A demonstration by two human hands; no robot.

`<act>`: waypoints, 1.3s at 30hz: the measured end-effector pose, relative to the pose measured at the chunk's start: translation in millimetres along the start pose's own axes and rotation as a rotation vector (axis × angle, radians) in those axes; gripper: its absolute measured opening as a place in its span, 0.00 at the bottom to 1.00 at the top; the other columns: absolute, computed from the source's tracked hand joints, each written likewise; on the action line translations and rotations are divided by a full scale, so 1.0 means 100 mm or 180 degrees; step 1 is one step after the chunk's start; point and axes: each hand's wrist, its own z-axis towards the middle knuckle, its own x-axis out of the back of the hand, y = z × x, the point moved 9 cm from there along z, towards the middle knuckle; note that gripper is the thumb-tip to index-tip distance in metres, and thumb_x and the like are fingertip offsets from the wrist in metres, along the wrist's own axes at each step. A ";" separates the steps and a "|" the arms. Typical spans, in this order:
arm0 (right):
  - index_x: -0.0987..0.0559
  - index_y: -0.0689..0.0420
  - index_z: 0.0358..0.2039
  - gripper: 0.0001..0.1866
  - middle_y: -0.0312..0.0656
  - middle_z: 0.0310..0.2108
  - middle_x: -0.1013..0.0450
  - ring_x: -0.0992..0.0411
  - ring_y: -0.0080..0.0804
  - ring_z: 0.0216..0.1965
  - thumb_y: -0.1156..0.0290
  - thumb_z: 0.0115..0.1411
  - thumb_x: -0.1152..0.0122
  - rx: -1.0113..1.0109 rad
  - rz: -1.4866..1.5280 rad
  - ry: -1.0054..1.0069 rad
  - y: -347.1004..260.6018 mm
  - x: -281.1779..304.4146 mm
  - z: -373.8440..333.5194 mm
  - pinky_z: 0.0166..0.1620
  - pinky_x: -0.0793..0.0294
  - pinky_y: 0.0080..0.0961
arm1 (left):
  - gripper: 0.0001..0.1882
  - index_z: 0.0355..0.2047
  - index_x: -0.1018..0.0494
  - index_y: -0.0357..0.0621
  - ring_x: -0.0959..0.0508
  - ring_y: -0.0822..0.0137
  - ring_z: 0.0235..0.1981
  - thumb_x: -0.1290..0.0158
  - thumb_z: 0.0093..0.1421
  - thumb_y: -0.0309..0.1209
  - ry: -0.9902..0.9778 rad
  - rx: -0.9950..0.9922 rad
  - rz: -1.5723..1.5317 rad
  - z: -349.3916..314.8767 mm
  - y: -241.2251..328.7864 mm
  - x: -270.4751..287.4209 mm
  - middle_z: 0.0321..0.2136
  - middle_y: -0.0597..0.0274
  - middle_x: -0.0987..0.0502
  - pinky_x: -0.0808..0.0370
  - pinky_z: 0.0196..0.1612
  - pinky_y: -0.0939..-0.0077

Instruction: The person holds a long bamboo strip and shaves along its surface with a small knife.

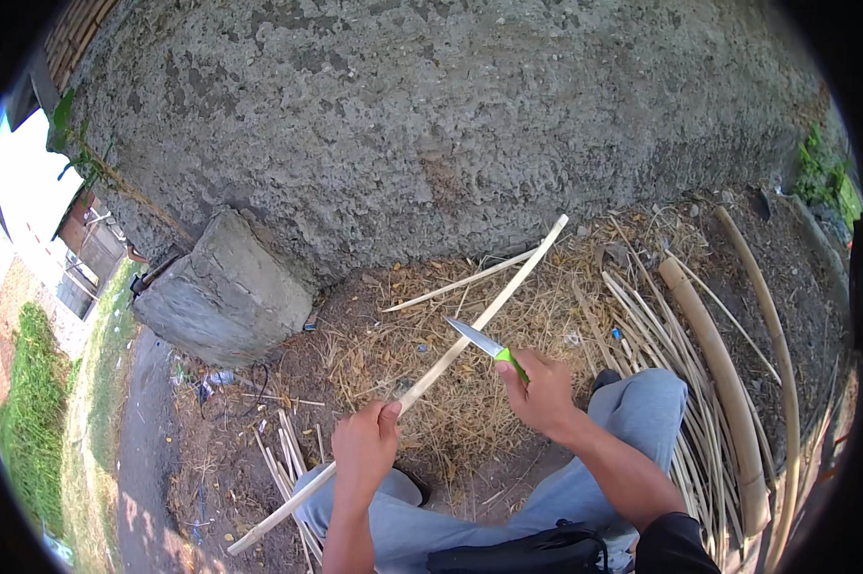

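My left hand is closed around a long pale bamboo strip, which slants from beside my left knee up toward the wall. In my right hand is a knife with a bright green handle, its blade pointing up and left. The blade lies across the strip beyond my left hand; whether the edge bites into it is too small to tell. My right fingers wrap the handle and hide most of it.
Many split strips lie at my right, with thick bamboo pieces beside them. More strips rest near my left knee. A rough grey wall rises ahead, a concrete block at its left. Shavings and dry leaves cover the ground.
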 end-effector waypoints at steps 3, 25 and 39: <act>0.19 0.59 0.36 0.11 0.47 0.22 0.23 0.25 0.46 0.19 0.63 0.64 0.38 0.0193 -0.0065 -0.0153 -0.08 -0.08 -0.08 0.22 0.29 0.40 | 0.19 0.26 0.22 0.37 0.30 0.70 0.15 0.48 0.69 0.39 -0.0177 0.0069 -0.0298 -0.08 -0.18 -0.08 0.13 0.63 0.28 0.34 0.23 0.71; 0.17 0.58 0.35 0.14 0.36 0.17 0.27 0.27 0.31 0.14 0.60 0.57 0.30 0.1091 -0.0107 -0.0398 -0.53 -0.41 -0.67 0.15 0.33 0.30 | 0.15 0.34 0.20 0.33 0.36 0.81 0.19 0.49 0.71 0.34 -0.0045 0.0790 -0.2501 -0.82 -0.46 -0.69 0.16 0.71 0.31 0.40 0.22 0.80; 0.19 0.57 0.35 0.15 0.34 0.15 0.30 0.29 0.29 0.13 0.59 0.57 0.29 0.1353 -0.0074 -0.0456 -0.75 -0.33 -0.76 0.13 0.35 0.29 | 0.16 0.33 0.18 0.33 0.35 0.82 0.19 0.46 0.69 0.35 0.0199 0.0471 -0.1556 -0.94 -0.22 -0.38 0.15 0.71 0.30 0.39 0.21 0.80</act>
